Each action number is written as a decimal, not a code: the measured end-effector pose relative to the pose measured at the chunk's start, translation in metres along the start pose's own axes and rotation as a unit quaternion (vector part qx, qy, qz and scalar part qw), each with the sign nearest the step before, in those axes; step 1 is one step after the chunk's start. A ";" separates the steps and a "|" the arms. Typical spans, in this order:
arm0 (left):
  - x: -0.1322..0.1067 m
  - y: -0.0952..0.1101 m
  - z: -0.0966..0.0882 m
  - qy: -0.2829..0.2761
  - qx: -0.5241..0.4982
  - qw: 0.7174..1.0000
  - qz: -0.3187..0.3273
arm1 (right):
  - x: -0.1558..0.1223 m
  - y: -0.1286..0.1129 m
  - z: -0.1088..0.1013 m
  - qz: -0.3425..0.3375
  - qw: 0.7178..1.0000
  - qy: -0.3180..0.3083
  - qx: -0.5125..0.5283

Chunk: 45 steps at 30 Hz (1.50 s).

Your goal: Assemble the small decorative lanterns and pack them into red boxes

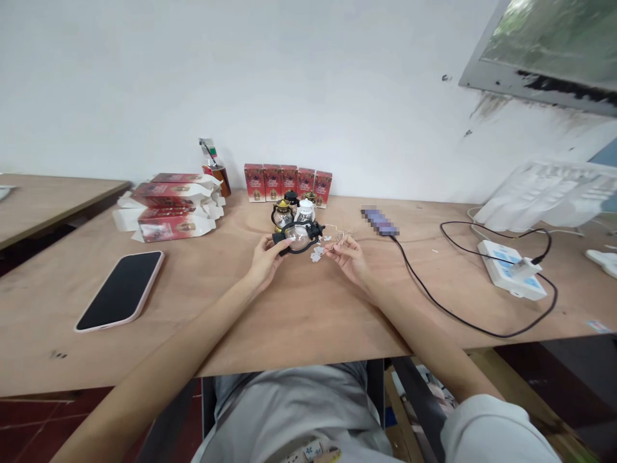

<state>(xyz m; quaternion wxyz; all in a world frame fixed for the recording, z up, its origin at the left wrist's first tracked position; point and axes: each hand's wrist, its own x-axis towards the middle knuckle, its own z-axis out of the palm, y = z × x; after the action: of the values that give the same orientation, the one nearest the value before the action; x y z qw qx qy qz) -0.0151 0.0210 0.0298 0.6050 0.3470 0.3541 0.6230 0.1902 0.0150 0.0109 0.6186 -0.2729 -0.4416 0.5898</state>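
My left hand [264, 260] is closed around the base of a small black toy lantern [299, 238] with a clear round globe. The lantern is tipped on its side above the table, its top pointing right. My right hand [351, 258] sits just right of the lantern's top, fingertips pinched together; what they hold is too small to make out. Thin wire pieces [343, 234] show right behind those fingers. Small white tags or flakes [317, 254] lie between both hands. Behind the held lantern stand a gold lantern [283, 215], a white lantern [305, 209] and further dark ones, partly hidden.
Several red printed boxes [288, 182] stand along the wall. Opened boxes [173, 209] are piled at left, beside a bottle [215, 168]. A pink-edged phone [121, 290] lies front left. At right are a cabled phone [380, 221], power strip [511, 269] and white plastic stack [544, 196].
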 end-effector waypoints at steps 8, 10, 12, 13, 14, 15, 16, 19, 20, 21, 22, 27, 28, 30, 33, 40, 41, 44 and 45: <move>-0.002 -0.002 -0.006 -0.020 0.221 0.947 0.232 | 0.008 -0.005 -0.009 -0.024 0.995 0.093 0.026; -0.007 -0.003 -0.008 -0.032 0.299 0.902 0.310 | 0.008 -0.005 -0.010 -0.022 0.993 0.110 0.022; -0.011 -0.003 -0.009 -0.043 0.356 0.863 0.355 | 0.009 -0.005 -0.011 -0.023 0.992 0.123 0.022; -0.013 -0.002 -0.010 -0.053 0.377 0.847 0.371 | 0.010 -0.005 -0.012 -0.024 0.991 0.130 0.023; -0.015 -0.002 -0.010 -0.069 0.393 0.832 0.384 | 0.011 -0.005 -0.014 -0.024 0.990 0.137 0.024; -0.016 -0.001 -0.010 -0.089 0.405 0.818 0.397 | 0.012 -0.005 -0.016 -0.023 0.989 0.145 0.027; -0.016 0.000 -0.010 -0.108 0.416 0.805 0.410 | 0.013 -0.005 -0.019 -0.020 0.987 0.154 0.030; -0.015 0.002 -0.010 -0.138 0.444 0.769 0.438 | 0.019 -0.005 -0.029 -0.014 0.985 0.170 0.037; -0.015 0.003 -0.010 -0.135 0.452 0.762 0.444 | 0.021 -0.004 -0.033 -0.015 0.985 0.170 0.039; -0.014 0.004 -0.010 -0.130 0.460 0.755 0.449 | 0.023 -0.005 -0.036 -0.018 0.985 0.168 0.039; -0.014 0.005 -0.011 -0.122 0.467 0.750 0.452 | 0.025 -0.005 -0.039 -0.025 0.985 0.167 0.034; -0.011 0.007 -0.013 -0.107 0.492 0.729 0.463 | 0.038 -0.016 -0.041 -0.087 0.977 0.171 -0.090; -0.011 0.007 -0.014 -0.110 0.494 0.726 0.467 | 0.040 -0.018 -0.040 -0.101 0.971 0.173 -0.134; -0.009 0.006 -0.016 -0.118 0.494 0.717 0.477 | 0.046 -0.020 -0.040 -0.130 0.945 0.181 -0.238; -0.006 0.005 -0.018 -0.123 0.502 0.704 0.487 | 0.056 -0.016 -0.041 -0.165 0.864 0.168 -0.444; -0.003 0.005 -0.020 -0.127 0.525 0.683 0.491 | 0.071 -0.002 -0.032 -0.090 0.567 -0.044 -0.817; -0.003 0.006 -0.020 -0.130 0.530 0.681 0.488 | 0.072 -0.002 -0.029 -0.067 0.545 -0.064 -0.833; -0.002 0.006 -0.021 -0.137 0.542 0.672 0.486 | 0.074 -0.004 -0.020 -0.021 0.506 -0.071 -0.860; -0.002 0.005 -0.021 -0.140 0.546 0.667 0.488 | 0.074 -0.005 -0.018 -0.017 0.503 -0.070 -0.861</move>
<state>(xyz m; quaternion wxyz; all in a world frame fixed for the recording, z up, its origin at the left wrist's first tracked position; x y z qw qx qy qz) -0.0362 0.0183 0.0236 -0.0405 0.8216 0.3218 0.4689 0.2017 0.0896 0.0235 0.0553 -0.6216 -0.7777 -0.0753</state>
